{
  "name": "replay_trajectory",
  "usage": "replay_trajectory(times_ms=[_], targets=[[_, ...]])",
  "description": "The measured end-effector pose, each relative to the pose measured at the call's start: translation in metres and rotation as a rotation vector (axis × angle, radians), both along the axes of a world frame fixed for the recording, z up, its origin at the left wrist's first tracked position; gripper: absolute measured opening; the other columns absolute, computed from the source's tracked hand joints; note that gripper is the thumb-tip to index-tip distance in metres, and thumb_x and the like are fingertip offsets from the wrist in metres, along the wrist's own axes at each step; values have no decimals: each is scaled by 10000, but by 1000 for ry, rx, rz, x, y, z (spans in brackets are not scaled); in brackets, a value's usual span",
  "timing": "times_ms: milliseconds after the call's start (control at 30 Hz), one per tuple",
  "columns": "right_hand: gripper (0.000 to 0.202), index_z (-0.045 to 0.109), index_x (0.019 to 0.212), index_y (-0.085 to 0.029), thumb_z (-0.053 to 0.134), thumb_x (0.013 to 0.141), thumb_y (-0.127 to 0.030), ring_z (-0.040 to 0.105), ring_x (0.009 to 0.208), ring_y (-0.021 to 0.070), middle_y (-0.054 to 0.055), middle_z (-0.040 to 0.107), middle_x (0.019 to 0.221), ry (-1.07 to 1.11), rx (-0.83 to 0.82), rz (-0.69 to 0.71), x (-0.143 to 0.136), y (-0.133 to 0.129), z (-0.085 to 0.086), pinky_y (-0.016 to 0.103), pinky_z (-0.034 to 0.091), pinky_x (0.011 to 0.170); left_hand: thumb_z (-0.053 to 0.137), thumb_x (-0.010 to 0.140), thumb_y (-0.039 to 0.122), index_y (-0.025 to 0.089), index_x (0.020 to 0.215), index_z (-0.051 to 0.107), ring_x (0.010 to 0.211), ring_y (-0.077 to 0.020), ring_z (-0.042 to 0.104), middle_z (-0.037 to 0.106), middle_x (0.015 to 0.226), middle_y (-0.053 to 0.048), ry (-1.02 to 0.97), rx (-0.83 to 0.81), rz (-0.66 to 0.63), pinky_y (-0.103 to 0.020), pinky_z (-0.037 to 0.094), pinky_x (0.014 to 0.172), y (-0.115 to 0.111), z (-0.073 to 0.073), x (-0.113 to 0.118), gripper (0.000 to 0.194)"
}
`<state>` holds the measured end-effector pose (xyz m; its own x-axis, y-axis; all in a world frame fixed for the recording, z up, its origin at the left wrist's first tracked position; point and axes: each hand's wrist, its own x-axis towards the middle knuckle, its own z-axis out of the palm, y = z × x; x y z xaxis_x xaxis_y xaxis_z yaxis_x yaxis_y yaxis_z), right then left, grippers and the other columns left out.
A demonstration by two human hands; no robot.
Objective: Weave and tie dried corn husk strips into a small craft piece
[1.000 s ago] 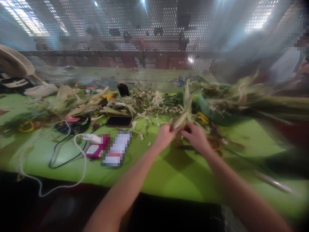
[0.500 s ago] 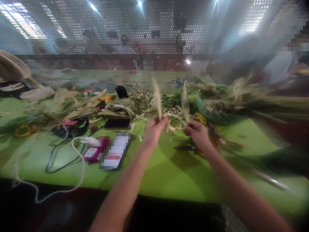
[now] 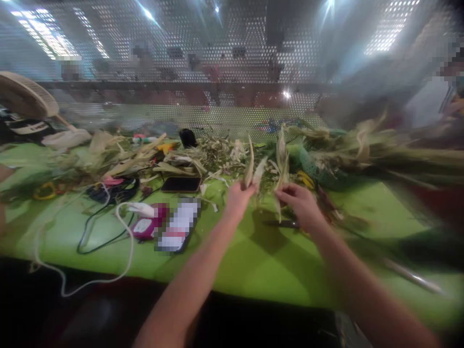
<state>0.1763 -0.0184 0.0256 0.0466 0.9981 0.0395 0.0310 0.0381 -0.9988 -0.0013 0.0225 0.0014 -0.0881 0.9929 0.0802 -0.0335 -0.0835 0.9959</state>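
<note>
My left hand is closed on pale corn husk strips, which point upward from the fingers and fan out in two pieces. My right hand pinches another corn husk; one end stands up above the fingers and a thin end hangs below them. A small gap separates the two hands, both raised over the green table. Beneath my right hand lies a dark blade, its handle partly hidden by the wrist.
A black phone, a lit phone and a purple device with a white cable lie on the left. Loose husks cover the back. A green basket stands back right, and a metal tool lies at the right.
The curled strip that ran between my hands now shows as separate pieces, one in each hand. My left hand has shifted slightly right, and the view has turned a little.
</note>
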Motion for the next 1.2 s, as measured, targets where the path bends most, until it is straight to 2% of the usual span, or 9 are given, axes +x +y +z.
replay_trajectory(times_ms=[100,267,467,533,633,733,867,1000,1200], targets=[[355,654,763,-191,815,623,-474,533,593,111,-11,611,688,18,14,-4,-7,-2,-1,253,471,565,790,655,370,176,807,666,693,-158,604,675,736,-12,37,-27,-39,-287,442,694,-6,-4,15,276],[406,587,745,-197,789,637,-532,526,591,116,-14,586,685,-2,69,-56,-9,3,-12,256,453,549,769,660,277,166,777,677,708,-153,607,676,735,-13,-16,-36,-78,-283,460,721,-16,-4,29,186],[336,618,832,-205,793,651,-428,586,705,146,0,640,769,23,108,-80,-6,6,-18,273,467,656,750,683,245,161,815,707,787,-155,628,706,826,-44,-126,-111,-206,-290,462,798,-22,0,32,163],[258,637,822,-200,764,684,-378,596,737,153,4,653,783,17,111,-85,-4,6,-16,288,472,712,755,690,260,156,850,688,725,-129,601,693,812,-37,-129,-127,-255,-263,454,738,-23,2,31,202],[189,636,844,-204,714,730,-334,596,742,152,-1,660,795,34,128,-145,-1,7,-12,295,469,737,688,762,338,173,889,598,532,-73,473,653,754,-1,-233,-175,-311,-226,372,545,-22,1,29,227],[201,623,894,-208,704,735,-301,608,765,157,-4,662,806,62,120,-141,1,7,-11,304,472,763,560,823,317,189,859,519,478,-72,443,632,735,9,-314,-181,-287,-224,336,488,-19,-3,28,139],[235,612,885,-205,727,718,-324,620,771,170,6,663,808,66,90,-52,-3,6,-11,326,487,766,587,795,259,183,860,531,572,-111,558,603,700,12,-297,-191,-237,-255,447,606,-17,-7,28,114],[295,642,868,-205,769,683,-396,624,766,184,22,685,815,18,102,-6,-7,3,-8,331,496,744,670,750,256,161,840,604,737,-131,594,637,794,-17,-161,-56,-145,-283,466,762,-15,-13,29,147],[307,678,826,-195,745,695,-464,601,733,203,29,683,769,-214,122,-66,-7,0,-4,305,460,652,690,749,266,155,832,613,734,-134,577,641,791,-27,-2,29,-140,-278,445,734,-14,-16,29,159]])
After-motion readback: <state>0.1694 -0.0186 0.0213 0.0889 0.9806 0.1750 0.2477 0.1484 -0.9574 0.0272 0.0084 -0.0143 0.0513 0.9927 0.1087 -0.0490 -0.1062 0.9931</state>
